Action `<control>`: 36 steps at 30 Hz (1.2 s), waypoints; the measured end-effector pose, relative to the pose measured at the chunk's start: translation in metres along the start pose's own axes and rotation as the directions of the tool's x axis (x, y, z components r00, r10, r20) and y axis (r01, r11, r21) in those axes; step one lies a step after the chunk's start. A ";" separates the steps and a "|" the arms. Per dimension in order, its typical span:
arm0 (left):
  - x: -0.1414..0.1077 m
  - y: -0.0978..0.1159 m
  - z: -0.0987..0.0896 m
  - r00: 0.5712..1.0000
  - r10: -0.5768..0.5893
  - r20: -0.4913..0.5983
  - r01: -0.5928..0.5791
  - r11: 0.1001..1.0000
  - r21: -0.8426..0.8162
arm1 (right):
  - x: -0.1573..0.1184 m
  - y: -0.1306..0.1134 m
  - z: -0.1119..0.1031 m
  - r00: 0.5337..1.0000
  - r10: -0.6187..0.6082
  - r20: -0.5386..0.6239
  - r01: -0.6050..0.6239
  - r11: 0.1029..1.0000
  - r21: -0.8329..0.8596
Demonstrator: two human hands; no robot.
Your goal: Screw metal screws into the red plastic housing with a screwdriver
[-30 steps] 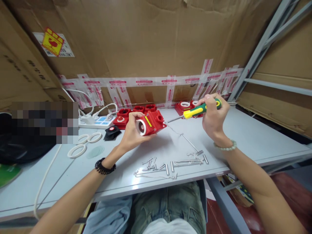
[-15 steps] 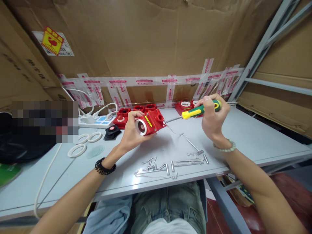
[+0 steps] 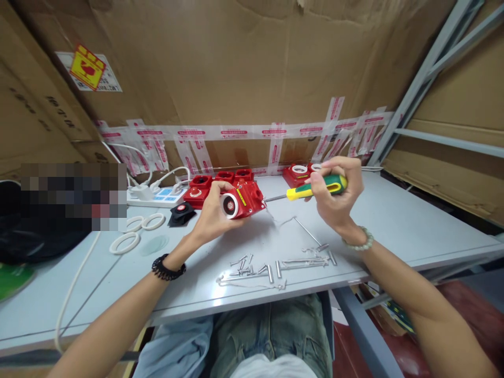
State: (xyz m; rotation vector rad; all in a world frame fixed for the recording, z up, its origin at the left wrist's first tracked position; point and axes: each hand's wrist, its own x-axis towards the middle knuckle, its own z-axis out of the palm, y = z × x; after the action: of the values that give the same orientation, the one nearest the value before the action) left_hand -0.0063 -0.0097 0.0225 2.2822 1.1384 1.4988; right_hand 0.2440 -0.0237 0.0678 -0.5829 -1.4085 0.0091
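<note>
My left hand [image 3: 216,212] is closed around a red housing [image 3: 249,199] with a white ring and a yellow label, held above the table. My right hand [image 3: 337,194] grips the green and yellow handle of a screwdriver [image 3: 317,188]. Its shaft points left, and the tip is at the right end of the housing; whether it sits in a screw I cannot tell. A thin cord runs from that end towards a metal T-shaped rod [image 3: 309,232] on the table. Several small screws [image 3: 246,265] and metal rods [image 3: 303,262] lie nearer the front edge.
More red housings [image 3: 226,177] stand at the back, others [image 3: 295,174] behind the screwdriver. To the left are white rings [image 3: 125,243], clear discs [image 3: 155,244], a black part [image 3: 181,214] and a power strip [image 3: 157,196]. A cardboard wall [image 3: 236,68] rises behind the table.
My right hand and the screwdriver have moved left and slightly down, and the handle lies flatter. The housing in my left hand has tilted and shifted slightly.
</note>
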 end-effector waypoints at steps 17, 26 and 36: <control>0.003 -0.006 -0.008 0.999 -0.034 0.033 0.032 0.997 0.070 | 0.019 0.015 -0.014 0.807 0.451 0.381 -0.492 0.871 0.011; 0.003 -0.004 -0.009 0.997 -0.027 0.069 0.023 0.998 0.061 | 0.021 0.012 -0.020 0.825 0.337 0.455 -0.336 0.938 -0.085; 0.003 -0.004 -0.012 0.980 0.098 0.171 -0.125 0.981 0.150 | 0.021 0.021 -0.014 0.737 0.533 0.416 -0.504 0.843 -0.188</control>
State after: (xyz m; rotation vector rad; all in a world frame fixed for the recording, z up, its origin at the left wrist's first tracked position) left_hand -0.0177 -0.0079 0.0284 2.5617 1.1391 1.2694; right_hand 0.2676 -0.0037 0.0787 -1.0692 -1.6549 0.5922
